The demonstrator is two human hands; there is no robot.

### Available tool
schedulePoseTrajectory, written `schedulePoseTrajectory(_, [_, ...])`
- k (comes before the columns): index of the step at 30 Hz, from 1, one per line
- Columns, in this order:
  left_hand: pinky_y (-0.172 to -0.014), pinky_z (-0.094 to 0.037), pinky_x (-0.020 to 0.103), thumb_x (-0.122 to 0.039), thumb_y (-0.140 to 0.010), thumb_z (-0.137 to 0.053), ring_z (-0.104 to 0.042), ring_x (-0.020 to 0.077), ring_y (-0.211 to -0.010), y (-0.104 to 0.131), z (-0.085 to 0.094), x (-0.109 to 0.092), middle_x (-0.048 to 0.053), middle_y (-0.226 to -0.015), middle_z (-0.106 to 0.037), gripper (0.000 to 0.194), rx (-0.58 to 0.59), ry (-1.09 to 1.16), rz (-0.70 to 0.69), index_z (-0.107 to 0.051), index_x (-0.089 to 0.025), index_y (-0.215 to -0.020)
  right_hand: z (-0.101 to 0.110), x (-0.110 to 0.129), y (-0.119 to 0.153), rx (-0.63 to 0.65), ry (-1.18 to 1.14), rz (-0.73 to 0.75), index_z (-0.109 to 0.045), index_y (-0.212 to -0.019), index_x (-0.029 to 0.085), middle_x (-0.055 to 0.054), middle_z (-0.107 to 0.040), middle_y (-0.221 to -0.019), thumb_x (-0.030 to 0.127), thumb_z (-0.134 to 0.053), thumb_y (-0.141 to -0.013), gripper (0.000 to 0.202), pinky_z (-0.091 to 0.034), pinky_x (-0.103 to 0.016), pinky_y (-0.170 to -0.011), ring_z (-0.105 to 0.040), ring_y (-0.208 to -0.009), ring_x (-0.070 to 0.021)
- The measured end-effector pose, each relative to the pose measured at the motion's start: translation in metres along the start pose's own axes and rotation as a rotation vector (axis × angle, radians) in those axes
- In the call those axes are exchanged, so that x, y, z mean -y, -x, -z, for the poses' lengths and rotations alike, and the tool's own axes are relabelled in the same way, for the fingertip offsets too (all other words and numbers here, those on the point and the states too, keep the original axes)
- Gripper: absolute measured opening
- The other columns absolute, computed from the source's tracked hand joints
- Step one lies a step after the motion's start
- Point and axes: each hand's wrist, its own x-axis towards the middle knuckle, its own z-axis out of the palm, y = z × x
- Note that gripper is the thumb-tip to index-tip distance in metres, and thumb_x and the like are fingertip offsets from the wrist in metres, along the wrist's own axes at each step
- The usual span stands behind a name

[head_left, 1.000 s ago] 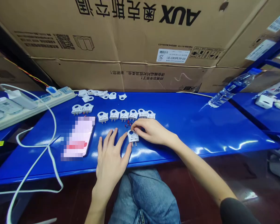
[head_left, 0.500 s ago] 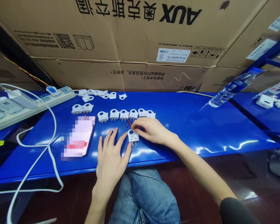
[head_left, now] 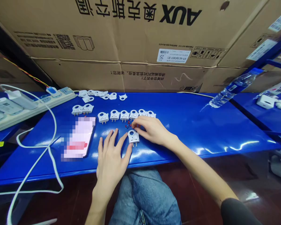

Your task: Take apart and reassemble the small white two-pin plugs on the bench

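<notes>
Left of the left hand (head_left: 111, 161) lies a flat pink object (head_left: 81, 134), partly pixelated, with a looping white cord (head_left: 48, 147) and a loaded power strip (head_left: 57, 100) farther left. Ahead and well right of the right hand (head_left: 152, 129) is a blue-capped water bottle (head_left: 231, 90). Beyond both, a big cardboard box (head_left: 121, 40) with upside-down print stands behind the blue table (head_left: 189, 125).

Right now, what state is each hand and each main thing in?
Two-pin plug unit: face up, pins toward viewer
Left hand: fingers spread, touching that unit
Right hand: fingers curled beside it, grip unclear
Six similar units: visible pins toward viewer
Water bottle: capped
Power strip: adapters plugged in
Cardboard box: print upside down
</notes>
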Motion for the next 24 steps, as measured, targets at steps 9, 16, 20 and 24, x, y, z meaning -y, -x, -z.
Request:
schedulePoseTrajectory(9, [-0.127, -0.030, 0.064, -0.044, -0.105, -0.047, -0.043, 0.0346, -0.153, 0.0002, 0.0000, -0.0002, 0.015, -0.157, -0.055, 0.044, -0.005, 0.008, 0.004, -0.065, -0.024, -0.140, -0.0002, 0.0002, 0.0001, 0.008, 0.017, -0.020, -0.067, -0.115, 0.022, -0.008, -0.070, -0.121, 0.017, -0.050, -0.106, 0.020, -0.049, -0.030, -0.089, -0.065, -0.107, -0.0194])
schedulePoseTrajectory(16, [-0.126, -0.031, 0.065, -0.044, -0.105, -0.047, -0.043, 0.0356, -0.153, -0.0005, 0.0001, 0.0002, 0.016, -0.158, -0.055, 0.044, 0.000, 0.003, -0.004, -0.065, -0.023, -0.140, -0.0012, 0.0005, -0.0009, -0.001, 0.069, 0.007, -0.065, -0.113, 0.020, -0.009, -0.069, -0.118, 0.014, -0.050, -0.105, 0.019, -0.050, -0.032, -0.092, -0.061, -0.111, -0.0212])
schedulePoseTrajectory(20, [-0.127, -0.030, 0.064, -0.044, -0.105, -0.048, -0.043, 0.0345, -0.154, 0.0000, -0.0002, 0.0003, 0.015, -0.158, -0.055, 0.044, -0.003, 0.000, 0.004, -0.065, -0.024, -0.140, -0.0011, 0.0007, -0.0012, 0.000, 0.084, 0.017, -0.065, -0.113, 0.020, -0.009, -0.068, -0.116, 0.018, -0.049, -0.107, 0.018, -0.050, -0.032, -0.092, -0.061, -0.111, -0.0213])
schedulePoseTrajectory(24, [-0.126, -0.031, 0.065, -0.043, -0.105, -0.048, -0.044, 0.0346, -0.153, 0.0001, -0.0004, 0.0002, 0.015, -0.158, -0.055, 0.043, -0.001, 0.002, 0.006, -0.065, -0.024, -0.140, -0.0002, 0.0017, -0.0009, 0.005, 0.074, 0.006, -0.066, -0.116, 0.021, -0.010, -0.067, -0.119, 0.021, -0.048, -0.109, 0.019, -0.050, -0.032, -0.089, -0.062, -0.111, -0.0216])
